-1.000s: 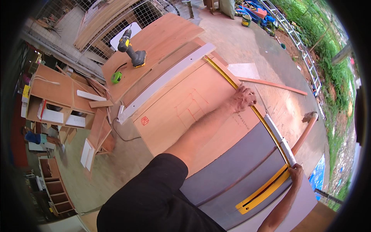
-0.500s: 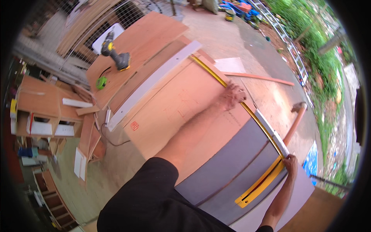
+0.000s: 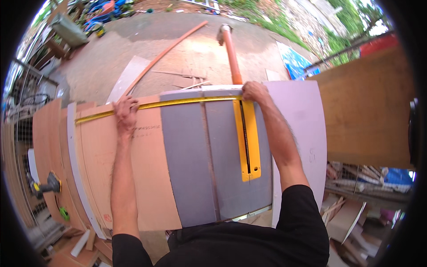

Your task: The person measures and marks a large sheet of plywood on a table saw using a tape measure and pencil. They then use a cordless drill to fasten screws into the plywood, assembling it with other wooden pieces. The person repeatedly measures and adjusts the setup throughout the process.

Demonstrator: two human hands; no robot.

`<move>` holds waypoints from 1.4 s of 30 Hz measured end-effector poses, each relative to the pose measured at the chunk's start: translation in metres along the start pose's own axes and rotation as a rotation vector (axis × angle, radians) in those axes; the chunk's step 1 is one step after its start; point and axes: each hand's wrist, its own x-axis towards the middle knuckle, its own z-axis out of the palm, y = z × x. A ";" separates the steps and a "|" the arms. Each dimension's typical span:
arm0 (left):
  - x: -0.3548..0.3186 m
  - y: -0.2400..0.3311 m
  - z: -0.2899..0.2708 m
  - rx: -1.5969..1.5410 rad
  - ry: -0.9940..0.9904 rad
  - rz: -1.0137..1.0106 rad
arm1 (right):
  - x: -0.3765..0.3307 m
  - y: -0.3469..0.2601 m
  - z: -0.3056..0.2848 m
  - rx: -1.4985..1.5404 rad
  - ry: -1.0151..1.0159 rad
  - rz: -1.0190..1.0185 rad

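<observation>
A yellow tape measure blade [image 3: 182, 102] stretches across the far side of a table saw, from the wooden board at left to the yellow throat plate [image 3: 251, 142]. My left hand [image 3: 126, 111] has its fingers curled over the tape above the light-brown board [image 3: 147, 178]. At the tape's right end, my right hand [image 3: 255, 91] is closed around it, beside the slot's far end. A dark toothed edge shows in the slot. The grey saw table [image 3: 189, 164] lies between my forearms. What is under my fingers is hidden.
A pinkish panel [image 3: 300, 147] adjoins the saw table at right, with a brown board [image 3: 364, 107] beyond. At left are a long pale strip [image 3: 80, 169], a cordless drill [image 3: 46, 184] and a green object [image 3: 64, 212]. An orange pipe [image 3: 231, 58] rises beyond the far edge.
The view has swung right and levelled out, so the saw table now lies across the middle. My left hand has shifted a little left along the tape. My right hand stays at its right end.
</observation>
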 end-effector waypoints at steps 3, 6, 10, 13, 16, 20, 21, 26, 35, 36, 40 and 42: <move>0.003 0.004 -0.005 0.008 -0.035 -0.004 | -0.012 -0.013 -0.012 0.005 -0.023 0.063; 0.003 0.003 -0.003 0.016 -0.053 0.000 | -0.017 -0.016 -0.018 0.012 -0.034 0.074; 0.003 -0.001 -0.003 0.030 -0.062 0.017 | -0.024 -0.018 -0.022 0.072 -0.018 0.084; 0.003 -0.003 -0.003 0.055 -0.077 0.030 | -0.028 -0.019 -0.023 0.040 0.000 0.072; 0.005 -0.005 -0.003 0.059 -0.097 0.035 | -0.030 -0.017 -0.022 0.087 0.021 0.076; 0.004 -0.008 -0.004 0.072 -0.132 0.037 | -0.028 -0.015 -0.020 0.125 0.002 0.051; 0.004 -0.010 -0.004 0.073 -0.140 0.041 | -0.026 -0.015 -0.020 0.117 -0.010 0.051; 0.004 -0.014 -0.004 0.108 -0.138 0.053 | -0.025 -0.016 -0.023 0.102 -0.046 0.043; 0.003 -0.011 0.006 0.028 -0.106 -0.012 | -0.005 -0.009 0.003 0.093 0.081 0.024; 0.003 -0.013 0.005 0.019 -0.086 -0.098 | -0.001 -0.005 0.009 0.136 0.122 0.030; 0.009 -0.014 0.003 0.095 0.017 -0.054 | 0.005 -0.002 0.012 0.207 0.164 -0.037; 0.017 -0.012 -0.003 0.213 0.176 0.056 | 0.008 -0.001 0.005 0.104 0.074 -0.016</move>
